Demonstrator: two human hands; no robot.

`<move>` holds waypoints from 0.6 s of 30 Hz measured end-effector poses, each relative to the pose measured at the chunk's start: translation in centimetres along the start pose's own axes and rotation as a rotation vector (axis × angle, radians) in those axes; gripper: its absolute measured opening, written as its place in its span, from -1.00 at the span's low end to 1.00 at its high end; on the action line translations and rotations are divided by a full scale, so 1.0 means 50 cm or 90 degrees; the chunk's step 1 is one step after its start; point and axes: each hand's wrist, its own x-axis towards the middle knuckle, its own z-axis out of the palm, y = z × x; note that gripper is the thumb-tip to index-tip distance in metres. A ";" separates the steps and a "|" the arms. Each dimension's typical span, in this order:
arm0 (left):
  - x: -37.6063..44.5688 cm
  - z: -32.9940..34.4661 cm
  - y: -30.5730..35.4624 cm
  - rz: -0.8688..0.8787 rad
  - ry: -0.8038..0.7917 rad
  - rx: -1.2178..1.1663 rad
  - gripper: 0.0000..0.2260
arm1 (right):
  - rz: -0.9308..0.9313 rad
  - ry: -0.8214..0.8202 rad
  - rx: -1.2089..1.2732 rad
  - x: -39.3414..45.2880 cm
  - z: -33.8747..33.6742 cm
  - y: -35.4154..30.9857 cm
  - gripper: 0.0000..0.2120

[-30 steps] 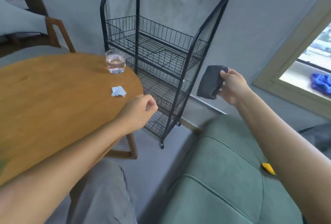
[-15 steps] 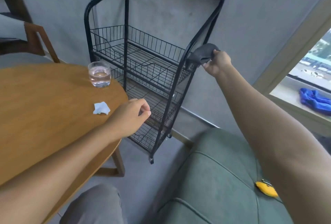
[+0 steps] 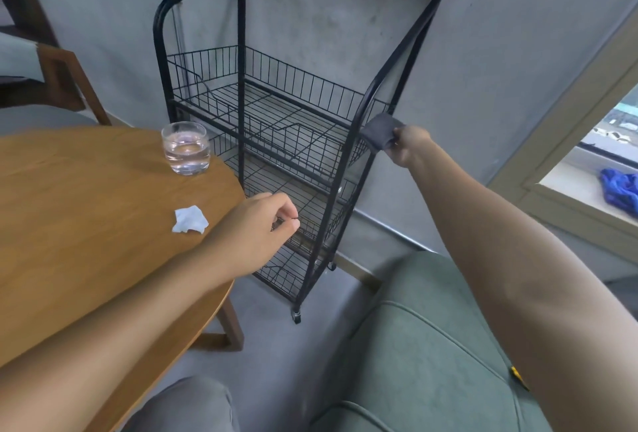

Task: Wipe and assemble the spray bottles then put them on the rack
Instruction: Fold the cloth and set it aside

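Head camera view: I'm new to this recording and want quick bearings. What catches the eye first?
The black wire rack stands against the grey wall with its visible baskets bare. The right hand grips a dark grey cloth at the rack's front right post. On the round wooden table stand a glass of water and a crumpled white tissue.

rack (image 3: 241, 62): black painted metal wire and tube, slight sheen
cloth (image 3: 379, 130): dark grey fabric, matt
table (image 3: 86, 217): wood, smooth satin
glass (image 3: 185, 148): clear, glossy
tissue (image 3: 189, 220): white crumpled paper
sofa (image 3: 414, 345): green matt fabric
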 end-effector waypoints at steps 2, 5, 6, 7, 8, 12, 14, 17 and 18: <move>0.001 0.002 -0.002 -0.003 -0.003 0.002 -0.94 | 0.050 0.023 0.024 0.016 -0.012 0.014 -0.63; 0.001 0.002 0.004 -0.007 0.000 -0.005 -0.93 | 0.048 0.047 0.012 -0.014 -0.010 0.027 -0.65; 0.001 0.002 0.006 -0.007 0.002 -0.004 -0.93 | 0.020 0.062 -0.066 -0.021 -0.010 0.027 -0.64; 0.002 0.001 0.010 -0.007 0.002 -0.002 -0.92 | -0.017 0.065 -0.152 -0.020 -0.010 0.030 -0.64; 0.003 0.002 0.013 -0.007 0.002 0.001 -0.92 | -0.068 0.104 -0.255 -0.021 -0.010 0.031 -0.63; 0.006 0.000 0.020 -0.003 0.016 0.013 -0.90 | -0.231 0.172 -0.421 -0.003 0.006 0.022 -0.85; 0.006 -0.001 0.026 -0.002 0.020 0.016 -0.90 | -0.242 0.105 -0.428 -0.011 0.023 0.023 -0.84; 0.003 -0.005 0.035 -0.007 0.025 0.026 -0.90 | -0.246 0.089 -0.418 -0.011 0.034 0.033 -0.74; 0.001 -0.008 0.037 -0.008 0.027 0.030 -0.90 | -0.241 0.089 -0.416 -0.011 0.035 0.035 -0.77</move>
